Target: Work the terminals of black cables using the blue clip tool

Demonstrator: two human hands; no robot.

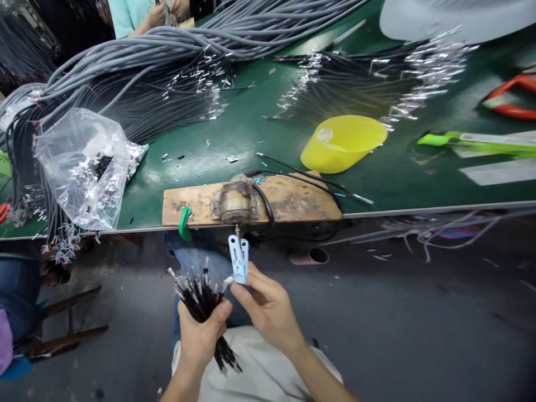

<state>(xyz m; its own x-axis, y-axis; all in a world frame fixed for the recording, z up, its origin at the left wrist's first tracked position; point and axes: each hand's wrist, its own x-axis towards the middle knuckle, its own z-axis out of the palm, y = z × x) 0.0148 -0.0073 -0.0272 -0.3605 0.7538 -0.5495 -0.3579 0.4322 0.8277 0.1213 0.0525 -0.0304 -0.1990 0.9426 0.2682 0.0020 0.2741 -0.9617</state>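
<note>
My left hand is wrapped around a bundle of short black cables whose ends are stripped and silvery. The bundle leans, its upper ends pointing towards the bench. Close to its right, my right hand has thumb and fingers closed on a silvery cable end, partly hidden by the fingertips. Just above those fingertips, a light-blue clothespin-like clip hangs on the shaft of a small motor. The index finger is beside the clip's lower end; whether they touch I cannot tell.
The motor sits on a wooden board at the edge of the green bench, beside a green clamp. A yellow cup, plastic bag, grey cables and orange-handled scissors lie around. A co-worker's hands show behind.
</note>
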